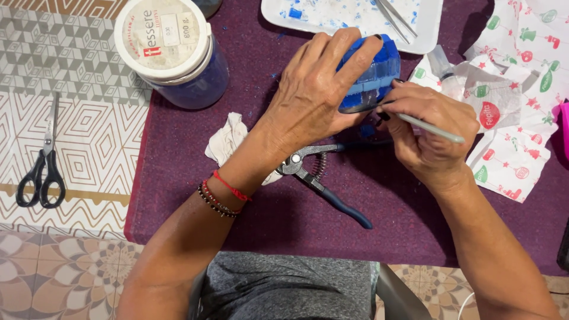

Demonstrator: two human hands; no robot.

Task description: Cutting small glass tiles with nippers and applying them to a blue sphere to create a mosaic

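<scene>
Bright, even overhead light, soft shadows beneath the forearms, sharp focus throughout, no glare or edge distortion.

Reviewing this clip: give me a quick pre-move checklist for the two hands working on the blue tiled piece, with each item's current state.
1. Left hand grips the blue tiled piece from above: ok.
2. Right hand holds the thin grey tool with its tip at the piece's lower edge: ok.
3. Tool tip contact point visible: cannot tell, the fingers hide it.
4. Nippers lie on the purple mat, under the left wrist: ok.
5. White tray with tweezers lies behind the piece: ok.
</scene>
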